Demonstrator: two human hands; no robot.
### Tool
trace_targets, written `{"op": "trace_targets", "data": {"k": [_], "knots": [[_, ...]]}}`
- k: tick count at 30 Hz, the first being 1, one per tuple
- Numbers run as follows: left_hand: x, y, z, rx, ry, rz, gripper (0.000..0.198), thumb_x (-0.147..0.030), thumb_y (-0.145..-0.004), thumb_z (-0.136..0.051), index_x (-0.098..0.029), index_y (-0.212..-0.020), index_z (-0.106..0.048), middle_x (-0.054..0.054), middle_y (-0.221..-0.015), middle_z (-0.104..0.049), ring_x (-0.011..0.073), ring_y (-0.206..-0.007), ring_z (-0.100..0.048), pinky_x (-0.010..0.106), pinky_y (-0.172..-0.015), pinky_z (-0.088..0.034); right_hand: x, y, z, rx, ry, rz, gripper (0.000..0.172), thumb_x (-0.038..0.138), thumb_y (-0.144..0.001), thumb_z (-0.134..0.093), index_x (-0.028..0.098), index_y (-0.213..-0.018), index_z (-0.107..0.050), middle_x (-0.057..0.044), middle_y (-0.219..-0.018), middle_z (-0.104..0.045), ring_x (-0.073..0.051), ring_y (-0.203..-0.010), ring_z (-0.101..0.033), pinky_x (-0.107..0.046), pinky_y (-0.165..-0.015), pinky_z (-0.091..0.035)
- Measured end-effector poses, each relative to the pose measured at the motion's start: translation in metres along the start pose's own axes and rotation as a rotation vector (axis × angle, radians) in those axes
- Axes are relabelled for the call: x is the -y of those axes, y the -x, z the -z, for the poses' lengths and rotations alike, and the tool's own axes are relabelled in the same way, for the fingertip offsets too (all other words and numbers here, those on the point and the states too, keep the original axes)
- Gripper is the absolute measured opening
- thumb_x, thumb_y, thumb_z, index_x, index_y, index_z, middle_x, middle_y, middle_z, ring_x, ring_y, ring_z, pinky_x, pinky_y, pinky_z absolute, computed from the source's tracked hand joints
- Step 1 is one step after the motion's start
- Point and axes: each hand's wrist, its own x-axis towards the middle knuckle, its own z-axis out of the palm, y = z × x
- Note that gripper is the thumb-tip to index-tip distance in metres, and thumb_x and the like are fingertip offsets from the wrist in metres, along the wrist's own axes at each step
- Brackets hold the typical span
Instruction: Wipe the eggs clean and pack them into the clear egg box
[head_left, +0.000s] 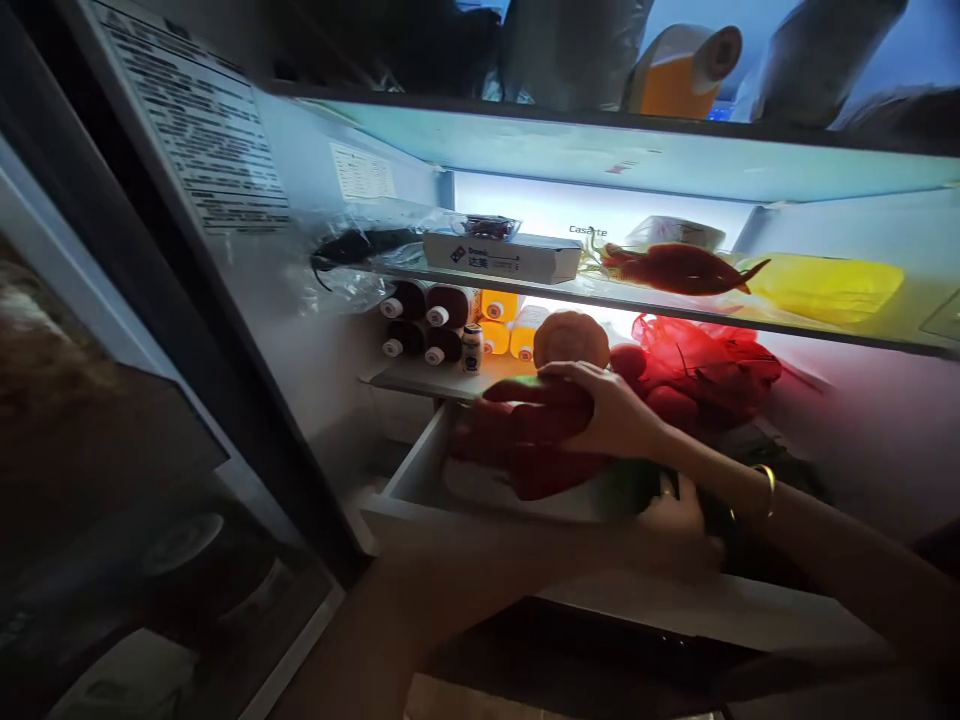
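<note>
Several dark red vegetables, perhaps peppers [551,470], lie in a bunch over an open fridge drawer [420,455]. My right hand [619,415], with a gold bracelet on its wrist, comes in from the right and is closed round the upper part of the bunch. Lower and further right is my left hand [675,515], its forearm crossing blurred along the drawer front. Its fingers are curled beside a dark green vegetable [634,487]; blur and shadow hide just what they grip.
Behind are a round orange-brown item [571,342], a red bag [705,365], dark bottles [450,305] and orange bottles [496,337]. A glass shelf above bears a white box [501,258], a reddish-brown item [679,270] and a yellow bag [829,288]. The fridge door [217,440] stands left.
</note>
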Motion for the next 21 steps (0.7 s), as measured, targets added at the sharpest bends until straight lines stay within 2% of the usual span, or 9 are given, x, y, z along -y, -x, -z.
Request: {"op": "trace_targets", "data": {"k": [2, 3, 5, 7, 9, 12, 15, 19, 21], "knots": [[-0.010, 0.026, 0.018, 0.207, -0.259, 0.111, 0.095, -0.033, -0.072, -0.062, -0.009, -0.152, -0.017, 0.028, -0.154, -0.022, 0.0443, -0.129, -0.045, 0.052, -0.095, -0.047, -0.012, 0.005, -0.027, 0.030, 0.028, -0.013, 0.073, 0.029, -0.057, -0.076, 0.030, -0.127, -0.053, -0.005, -0.117, -0.062, -0.028, -0.104, -0.061, -0.043, -0.090, -0.050], [-0.015, 0.041, 0.029, 0.291, -0.292, 0.102, 0.088, -0.037, -0.073, -0.061, -0.011, -0.149, -0.028, 0.025, -0.151, -0.034, 0.0426, -0.127, -0.048, 0.050, -0.093, -0.048, -0.018, 0.009, -0.038, 0.033, 0.048, -0.017, 0.073, 0.027, -0.057, -0.075, 0.028, -0.127, -0.054, -0.005, -0.115, -0.062, -0.028, -0.104, -0.060, -0.042, -0.088, -0.050], [-0.024, 0.071, 0.053, 0.388, -0.323, 0.087, 0.069, -0.040, -0.074, -0.060, -0.012, -0.137, -0.049, 0.021, -0.134, -0.055, 0.0406, -0.115, -0.058, 0.049, -0.088, -0.051, -0.029, 0.016, -0.056, 0.019, 0.070, -0.020, 0.073, 0.024, -0.057, -0.074, 0.025, -0.127, -0.054, -0.007, -0.110, -0.062, -0.028, -0.103, -0.059, -0.042, -0.087, -0.050], [-0.028, 0.101, 0.079, 0.430, -0.417, 0.018, 0.058, -0.047, -0.084, -0.049, -0.011, -0.128, -0.057, 0.020, -0.125, -0.062, 0.0385, -0.113, -0.059, 0.049, -0.088, -0.050, -0.037, 0.020, -0.066, 0.001, 0.031, -0.030, 0.074, 0.022, -0.057, -0.074, 0.023, -0.128, -0.053, -0.007, -0.112, -0.061, -0.027, -0.104, -0.058, -0.041, -0.089, -0.050], [-0.025, 0.130, 0.105, 0.355, -0.399, -0.001, 0.053, -0.049, -0.088, -0.047, -0.018, -0.128, -0.059, 0.015, -0.121, -0.065, 0.0338, -0.113, -0.061, 0.044, -0.091, -0.049, -0.041, 0.023, -0.073, -0.027, -0.060, -0.050, 0.075, 0.023, -0.057, -0.076, 0.023, -0.128, -0.052, -0.007, -0.118, -0.061, -0.027, -0.106, -0.059, -0.041, -0.092, -0.048], [-0.009, 0.171, 0.137, 0.103, -0.299, 0.039, 0.050, -0.048, -0.092, -0.046, -0.026, -0.138, -0.051, 0.008, -0.129, -0.063, 0.0265, -0.117, -0.059, 0.039, -0.098, -0.046, -0.043, 0.026, -0.079, -0.058, -0.209, -0.112, 0.073, 0.030, -0.061, -0.078, 0.023, -0.129, -0.050, -0.007, -0.122, -0.062, -0.026, -0.108, -0.061, -0.040, -0.093, -0.048], [0.011, 0.202, 0.159, -0.131, -0.157, 0.136, 0.047, -0.049, -0.095, -0.043, -0.028, -0.135, -0.054, 0.004, -0.130, -0.063, 0.0219, -0.118, -0.059, 0.034, -0.098, -0.047, -0.042, 0.031, -0.086, -0.027, -0.379, -0.160, 0.072, 0.035, -0.066, -0.078, 0.022, -0.130, -0.048, -0.007, -0.122, -0.063, -0.024, -0.108, -0.062, -0.038, -0.094, -0.049], [0.031, 0.211, 0.181, -0.378, -0.158, 0.219, 0.046, -0.053, -0.094, -0.041, -0.026, -0.126, -0.061, 0.003, -0.124, -0.067, 0.0216, -0.115, -0.061, 0.033, -0.097, -0.049, -0.043, 0.038, -0.094, 0.094, -0.604, -0.255, 0.069, 0.038, -0.068, -0.079, 0.021, -0.128, -0.049, -0.006, -0.123, -0.062, -0.023, -0.111, -0.061, -0.038, -0.098, -0.048], [0.037, 0.201, 0.193, -0.394, -0.269, 0.207, 0.045, -0.052, -0.094, -0.042, -0.025, -0.122, -0.064, 0.003, -0.124, -0.067, 0.0220, -0.117, -0.060, 0.036, -0.101, -0.046, -0.044, 0.041, -0.095, 0.166, -0.662, -0.322, 0.068, 0.039, -0.069, -0.079, 0.021, -0.128, -0.050, -0.006, -0.124, -0.062, -0.023, -0.111, -0.061, -0.038, -0.097, -0.049]]}}
